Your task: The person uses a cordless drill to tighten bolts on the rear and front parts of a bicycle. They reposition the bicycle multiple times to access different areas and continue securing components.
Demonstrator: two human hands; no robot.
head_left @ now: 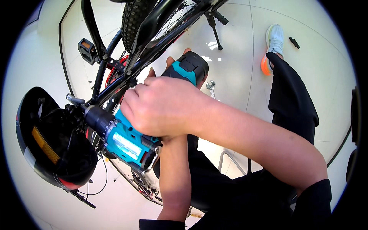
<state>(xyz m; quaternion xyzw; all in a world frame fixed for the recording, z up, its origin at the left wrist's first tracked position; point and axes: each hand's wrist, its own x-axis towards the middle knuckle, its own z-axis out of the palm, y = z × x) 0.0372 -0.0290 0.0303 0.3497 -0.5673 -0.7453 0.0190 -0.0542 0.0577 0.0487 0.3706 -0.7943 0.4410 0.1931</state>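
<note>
I have the bare right hand (161, 103) wrapped tightly over the grip of a teal-and-black plastic cordless drill (126, 143), its knuckles bunched in a rounded fist. The left hand (170, 61) is mostly hidden beneath; I see its fingertips rising past the far edge of the blocky, matte black battery pack (197, 65) with teal trim, and skin along the near edge, so it cradles that end, though I cannot tell how firmly the palm presses. The drill lies slantwise at the middle left of my view, its ridged black cylindrical chuck (99, 120) aimed toward the glossy black metal tubing of a bicycle (147, 36); whether the nose touches anything I cannot make out. Just beside the chuck sits a smooth, rounded grey metal lever (74, 99), and to its left a curved black saddle (82, 157) with a hollow underside, a red patch and a ribbed amber strip. Above, I see a knobbly black rubber tyre (132, 23), a boxy black pedal (88, 51) with an orange reflector and a slim dark kickstand (213, 27). Beyond the battery, a shiny silver adjustable wrench (210, 88) lies on the pale, glossy tiled floor (237, 50); farther right, a small black ribbed cylinder (294, 43) rests near a white mesh shoe (275, 40) with an orange heel.
</note>
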